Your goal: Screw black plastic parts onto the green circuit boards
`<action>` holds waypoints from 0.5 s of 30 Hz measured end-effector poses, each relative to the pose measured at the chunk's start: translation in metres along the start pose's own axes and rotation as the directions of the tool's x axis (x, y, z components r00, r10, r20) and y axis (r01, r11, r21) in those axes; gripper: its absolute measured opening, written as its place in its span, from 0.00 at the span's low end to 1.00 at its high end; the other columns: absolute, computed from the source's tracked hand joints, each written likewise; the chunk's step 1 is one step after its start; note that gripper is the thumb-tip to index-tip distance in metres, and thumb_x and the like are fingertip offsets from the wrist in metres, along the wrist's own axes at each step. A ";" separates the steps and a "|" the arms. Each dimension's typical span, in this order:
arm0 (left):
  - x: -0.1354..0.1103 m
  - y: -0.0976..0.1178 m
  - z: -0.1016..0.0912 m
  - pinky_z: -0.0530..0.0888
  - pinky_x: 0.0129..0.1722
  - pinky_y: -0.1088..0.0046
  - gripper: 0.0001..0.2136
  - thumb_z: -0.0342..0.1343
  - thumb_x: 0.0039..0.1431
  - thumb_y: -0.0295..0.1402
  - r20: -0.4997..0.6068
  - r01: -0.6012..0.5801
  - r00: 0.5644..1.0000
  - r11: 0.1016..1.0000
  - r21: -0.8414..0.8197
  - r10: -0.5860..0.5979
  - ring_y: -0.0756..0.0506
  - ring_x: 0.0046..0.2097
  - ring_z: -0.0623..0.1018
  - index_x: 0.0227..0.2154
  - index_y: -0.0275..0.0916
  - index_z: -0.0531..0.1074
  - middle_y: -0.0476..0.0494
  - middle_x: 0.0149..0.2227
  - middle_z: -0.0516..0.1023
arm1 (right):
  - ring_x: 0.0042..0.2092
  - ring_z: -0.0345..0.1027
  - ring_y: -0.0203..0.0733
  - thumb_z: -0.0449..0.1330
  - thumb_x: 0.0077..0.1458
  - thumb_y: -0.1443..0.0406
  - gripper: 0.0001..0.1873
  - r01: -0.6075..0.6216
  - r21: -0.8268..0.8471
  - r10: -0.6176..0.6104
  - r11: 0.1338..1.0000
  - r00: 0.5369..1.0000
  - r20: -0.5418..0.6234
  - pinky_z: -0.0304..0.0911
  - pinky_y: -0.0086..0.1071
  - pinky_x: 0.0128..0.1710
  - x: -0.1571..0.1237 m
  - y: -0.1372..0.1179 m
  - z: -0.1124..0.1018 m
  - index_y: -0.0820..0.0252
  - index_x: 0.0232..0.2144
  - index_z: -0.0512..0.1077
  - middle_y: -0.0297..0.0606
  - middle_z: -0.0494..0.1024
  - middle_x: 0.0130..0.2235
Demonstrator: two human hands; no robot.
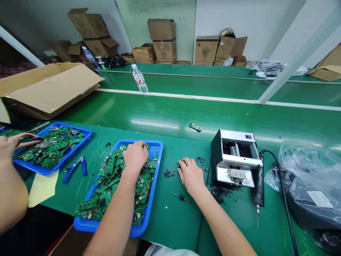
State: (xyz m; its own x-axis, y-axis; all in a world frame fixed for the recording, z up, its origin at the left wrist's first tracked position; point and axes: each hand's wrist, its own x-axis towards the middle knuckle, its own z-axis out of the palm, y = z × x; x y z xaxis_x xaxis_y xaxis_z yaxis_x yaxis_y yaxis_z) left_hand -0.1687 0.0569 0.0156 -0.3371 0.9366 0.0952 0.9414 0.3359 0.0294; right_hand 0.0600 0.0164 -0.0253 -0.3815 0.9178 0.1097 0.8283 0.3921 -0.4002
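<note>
Green circuit boards [113, 181] lie heaped in two blue trays on the green worktop [170, 224]. At far left, a co-worker's hand [16, 145] reaches over the first tray [39, 171], its fingers [28, 143] stretched out above the boards. Blue-handled cutters [76, 170] lie between the trays. In the second tray [156, 177], the person's left hand [135, 158] rests on the pile with its fingers [138, 144] curled down; whether they hold a board, I cannot tell. The right hand [190, 174] sits just beside that tray, its fingers [183, 163] drawn narrow on a small dark piece [179, 164], near black plastic scraps [169, 173]. A small screwdriver [181, 197] lies below. Further right stand a metal benchtop machine [236, 158] and an electric screwdriver [259, 185], then a clear plastic bag [306, 160].
</note>
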 end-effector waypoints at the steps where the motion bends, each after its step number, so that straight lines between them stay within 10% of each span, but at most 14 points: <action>1: 0.000 0.001 0.000 0.70 0.42 0.60 0.16 0.42 0.62 0.34 -0.021 -0.013 1.000 0.999 -0.030 0.012 0.35 0.45 0.74 0.42 0.39 0.74 0.36 0.42 0.78 | 0.46 0.70 0.42 0.56 0.61 0.63 0.12 -0.013 -0.007 0.013 1.000 0.999 0.030 0.70 0.36 0.39 0.004 -0.001 0.003 0.60 0.46 0.70 0.43 0.74 0.47; 7: -0.004 0.018 -0.001 0.68 0.45 0.67 0.14 0.42 0.65 0.37 -0.164 -0.170 0.980 0.904 -0.392 0.113 0.42 0.43 0.76 0.44 0.40 0.71 0.42 0.41 0.79 | 0.45 0.70 0.41 0.56 0.61 0.60 0.13 -0.049 0.056 0.043 0.997 0.992 0.115 0.69 0.40 0.44 0.010 0.004 0.009 0.59 0.47 0.70 0.42 0.73 0.50; 11: -0.027 0.051 -0.002 0.70 0.36 0.73 0.14 0.43 0.65 0.40 0.028 -0.141 0.964 0.601 -0.787 0.264 0.48 0.32 0.75 0.45 0.40 0.68 0.48 0.31 0.74 | 0.44 0.71 0.40 0.54 0.62 0.62 0.11 -0.025 0.224 0.008 0.974 0.997 0.077 0.68 0.39 0.45 0.001 0.014 -0.001 0.59 0.43 0.72 0.41 0.76 0.45; 15: -0.055 0.081 -0.002 0.69 0.30 0.76 0.14 0.43 0.64 0.39 0.291 0.113 0.759 0.322 -0.940 0.583 0.51 0.29 0.70 0.49 0.40 0.62 0.50 0.31 0.68 | 0.40 0.73 0.40 0.51 0.63 0.66 0.13 -0.015 0.422 0.011 0.906 1.000 0.012 0.69 0.34 0.44 -0.025 0.025 -0.020 0.58 0.46 0.73 0.41 0.78 0.40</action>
State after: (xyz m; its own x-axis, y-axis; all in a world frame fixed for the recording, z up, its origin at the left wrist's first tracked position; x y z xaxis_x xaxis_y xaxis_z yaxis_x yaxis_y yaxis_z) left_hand -0.0736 0.0321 0.0148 0.2920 0.9353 -0.2000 0.2691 0.1203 0.9556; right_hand 0.0984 0.0051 -0.0201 -0.3771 0.9214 0.0941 0.5836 0.3153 -0.7484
